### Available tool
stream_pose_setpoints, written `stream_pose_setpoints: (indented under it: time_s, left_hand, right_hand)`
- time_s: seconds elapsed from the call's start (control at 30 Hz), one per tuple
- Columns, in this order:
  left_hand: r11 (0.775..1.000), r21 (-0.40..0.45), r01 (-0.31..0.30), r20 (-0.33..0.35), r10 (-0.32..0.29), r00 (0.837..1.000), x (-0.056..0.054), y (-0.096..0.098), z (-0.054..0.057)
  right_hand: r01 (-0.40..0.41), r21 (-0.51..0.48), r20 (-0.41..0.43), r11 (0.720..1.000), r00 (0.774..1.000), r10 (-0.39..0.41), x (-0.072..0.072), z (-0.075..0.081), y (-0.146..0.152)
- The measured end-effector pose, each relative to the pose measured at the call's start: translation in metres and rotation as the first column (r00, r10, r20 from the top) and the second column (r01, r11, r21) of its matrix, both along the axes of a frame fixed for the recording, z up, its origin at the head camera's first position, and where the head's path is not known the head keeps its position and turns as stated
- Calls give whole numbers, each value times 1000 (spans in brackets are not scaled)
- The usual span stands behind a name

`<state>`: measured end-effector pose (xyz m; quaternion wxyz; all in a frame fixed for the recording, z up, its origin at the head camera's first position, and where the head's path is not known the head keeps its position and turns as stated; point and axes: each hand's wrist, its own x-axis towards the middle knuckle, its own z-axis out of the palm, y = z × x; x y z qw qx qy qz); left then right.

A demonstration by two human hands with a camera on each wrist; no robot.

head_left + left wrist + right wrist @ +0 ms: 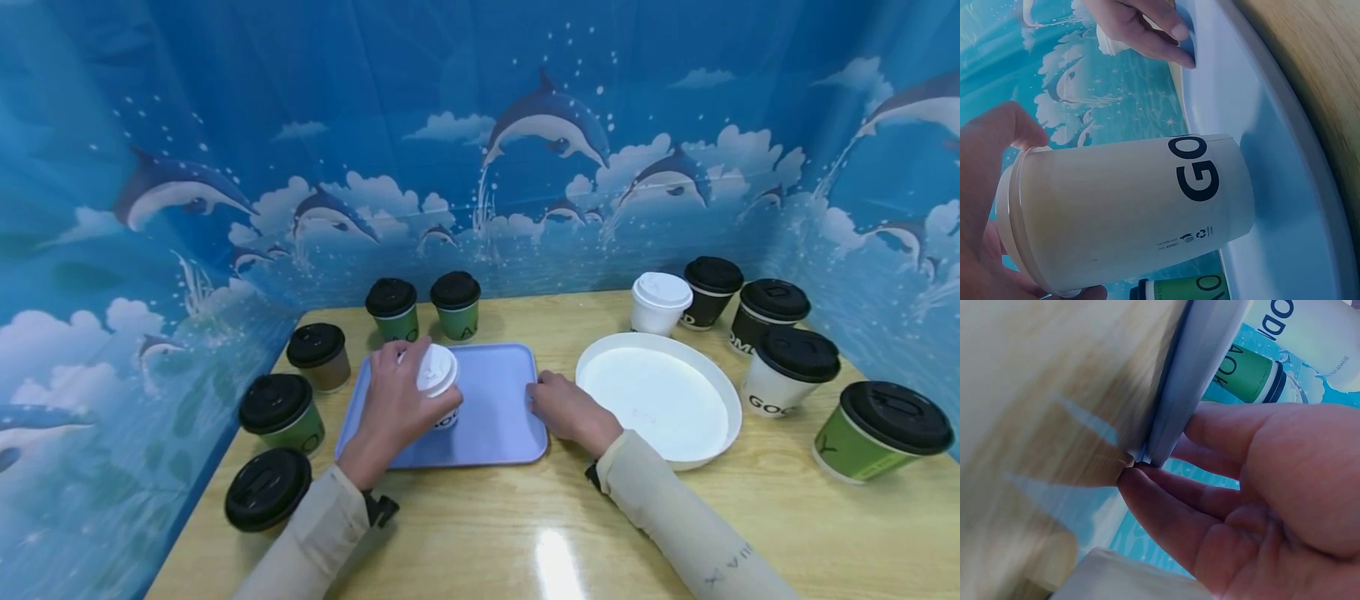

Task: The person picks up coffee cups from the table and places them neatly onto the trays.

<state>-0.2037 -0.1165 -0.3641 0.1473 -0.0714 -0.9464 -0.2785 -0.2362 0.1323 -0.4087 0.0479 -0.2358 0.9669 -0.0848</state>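
Observation:
A white paper coffee cup [1129, 212] with a white lid [438, 370] and black lettering is in my left hand [397, 396], which grips it around the lid end. It stands over the left half of a lavender rectangular tray [495, 408], its base close to the tray's floor in the left wrist view. My right hand [572, 408] is at the tray's right edge. Seen from the right wrist, its thumb lies on the inner side of the rim [1200, 375] and fingertips [1132, 478] reach under the outside, pinching it.
Right of my right hand lies a round white tray [660, 408]. Green cups [457, 321] with black lids stand behind the lavender tray, and several lidded cups [318, 358] line the left side. White, black and green cups [787, 371] stand at the right. A dolphin-print curtain [480, 150] encloses the table.

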Motion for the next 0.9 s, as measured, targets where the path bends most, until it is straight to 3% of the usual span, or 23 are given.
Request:
stream_pose_setpoints:
  time_s: [0.5, 0.9]
  left_hand:
    - [995, 54, -80, 22, 78, 997, -13, -3, -4]
    - [992, 87, -94, 22, 92, 996, -19, -5, -5]
  right_hand:
    - [-6, 2, -17, 1000, 1000, 6, 0, -2, 1]
    - [-5, 0, -15, 1000, 1000, 5, 0, -1, 0]
